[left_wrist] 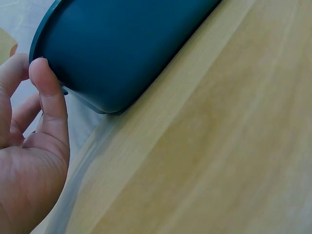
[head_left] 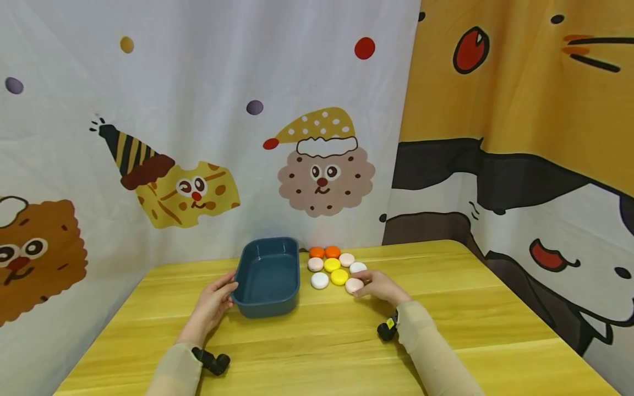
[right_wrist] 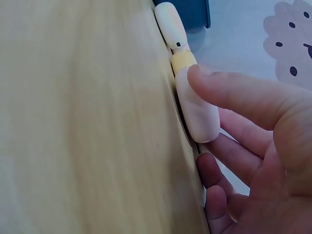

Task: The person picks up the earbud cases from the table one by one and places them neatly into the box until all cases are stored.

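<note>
A dark teal rectangular box (head_left: 267, 278) with an open top stands on the table. My left hand (head_left: 212, 304) holds the box by its left side, with the thumb and a finger at the rim in the left wrist view. My right hand (head_left: 380, 287) is at the near right of a cluster of round discs. Its thumb and fingers grip a pale pink disc (right_wrist: 199, 107), which stays at table level. Beside that disc are a yellow disc (head_left: 339, 276) and a white disc (head_left: 358, 268), the latter partly hidden by the fingers.
Two orange discs (head_left: 332, 252), another yellow disc (head_left: 332, 265), more pale pink discs (head_left: 315, 264) and a white disc (head_left: 320, 280) lie right of the box. The wooden table (head_left: 317, 352) ends at a printed curtain (head_left: 198, 132) behind.
</note>
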Available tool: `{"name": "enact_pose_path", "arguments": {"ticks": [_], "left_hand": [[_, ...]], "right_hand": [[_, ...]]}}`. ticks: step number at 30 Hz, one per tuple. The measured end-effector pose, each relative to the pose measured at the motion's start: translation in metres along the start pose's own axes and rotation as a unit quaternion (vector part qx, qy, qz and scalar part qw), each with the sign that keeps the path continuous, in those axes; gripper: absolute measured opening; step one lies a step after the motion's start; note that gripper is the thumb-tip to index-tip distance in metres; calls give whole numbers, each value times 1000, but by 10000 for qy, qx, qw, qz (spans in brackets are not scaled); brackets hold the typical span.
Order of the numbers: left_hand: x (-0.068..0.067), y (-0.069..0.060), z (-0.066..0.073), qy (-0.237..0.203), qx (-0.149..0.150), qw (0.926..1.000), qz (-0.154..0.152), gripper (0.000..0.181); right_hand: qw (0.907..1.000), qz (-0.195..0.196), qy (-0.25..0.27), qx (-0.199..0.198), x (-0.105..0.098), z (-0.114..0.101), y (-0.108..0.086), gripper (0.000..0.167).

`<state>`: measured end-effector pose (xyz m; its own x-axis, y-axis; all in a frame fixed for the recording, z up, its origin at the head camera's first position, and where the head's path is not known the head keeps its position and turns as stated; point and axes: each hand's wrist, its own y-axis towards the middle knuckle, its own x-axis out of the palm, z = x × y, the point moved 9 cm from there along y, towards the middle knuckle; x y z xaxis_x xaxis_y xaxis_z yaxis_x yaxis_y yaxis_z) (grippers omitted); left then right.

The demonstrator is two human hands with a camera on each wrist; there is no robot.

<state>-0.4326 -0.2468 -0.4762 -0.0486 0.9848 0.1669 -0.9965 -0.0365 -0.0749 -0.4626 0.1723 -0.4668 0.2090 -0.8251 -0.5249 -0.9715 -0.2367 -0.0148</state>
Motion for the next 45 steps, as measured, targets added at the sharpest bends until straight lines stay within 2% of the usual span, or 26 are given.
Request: {"name": "enact_pose_path", "arguments": {"ticks": [8,21,31,37,41,45], "left_hand": [[3,3,-4,-69,-32,10000,-24,59],[-1,0,-5,-8,-65,10000,-5,60],[0,0,-4,-118,-104,9999,6,59],[-1,1,-1,-112,-81,9999,41,59],[1,1,0,-67,-51,10000,-24,61],[0,2,-2,-105,-98,9999,17,60]], "right_hand": [[9997,211,-45,87,-4,2,-3,54],[9994,218,133,252,-2,6,-1,52],[9996,262,62,-95,-12,-7,1,51],[9992,-8,285,-282,-9,-20,0,54],[9984,-93,498,-236,-10,-24,1,56],[9988,-109,407,-237,-12,-25,3,56]]}}
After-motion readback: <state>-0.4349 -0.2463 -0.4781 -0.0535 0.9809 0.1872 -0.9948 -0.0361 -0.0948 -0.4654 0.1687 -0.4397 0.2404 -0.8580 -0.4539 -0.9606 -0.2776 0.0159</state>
